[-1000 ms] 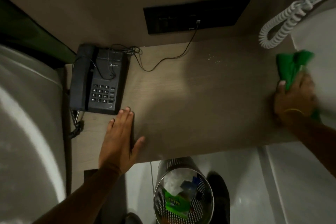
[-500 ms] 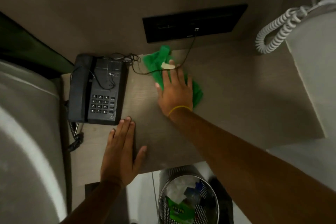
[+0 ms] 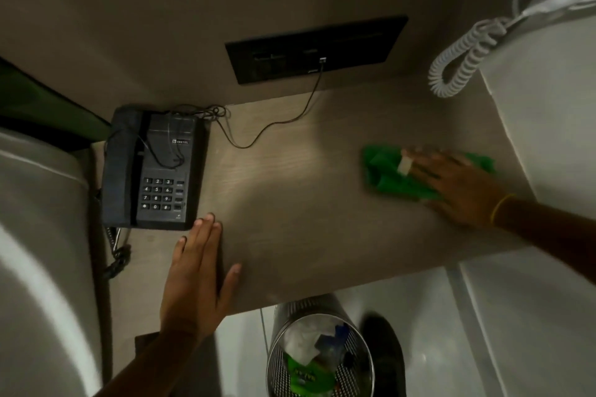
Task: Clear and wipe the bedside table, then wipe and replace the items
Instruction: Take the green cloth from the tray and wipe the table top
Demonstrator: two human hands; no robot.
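Observation:
The wooden bedside table (image 3: pixel 290 203) fills the middle of the view. A black desk telephone (image 3: pixel 151 167) stands at its left end, its thin cord (image 3: pixel 277 121) running to a dark wall socket panel (image 3: pixel 316 48). My right hand (image 3: pixel 458 187) presses flat on a crumpled green cloth (image 3: pixel 393 177) at the table's right side; the cloth looks motion-blurred. My left hand (image 3: pixel 196 277) lies flat, fingers spread, on the front edge just right of the telephone, holding nothing.
A metal mesh wastebasket (image 3: pixel 319 358) with litter stands on the floor below the table's front edge. A white coiled cord (image 3: pixel 464 58) hangs at the upper right beside a white surface (image 3: pixel 554 113). A bed's pale bedding (image 3: pixel 35 235) lies at left.
My right hand swept the green cloth from the table's right edge to the back near the telephone cord, then back to the right side. My left hand stayed planted.

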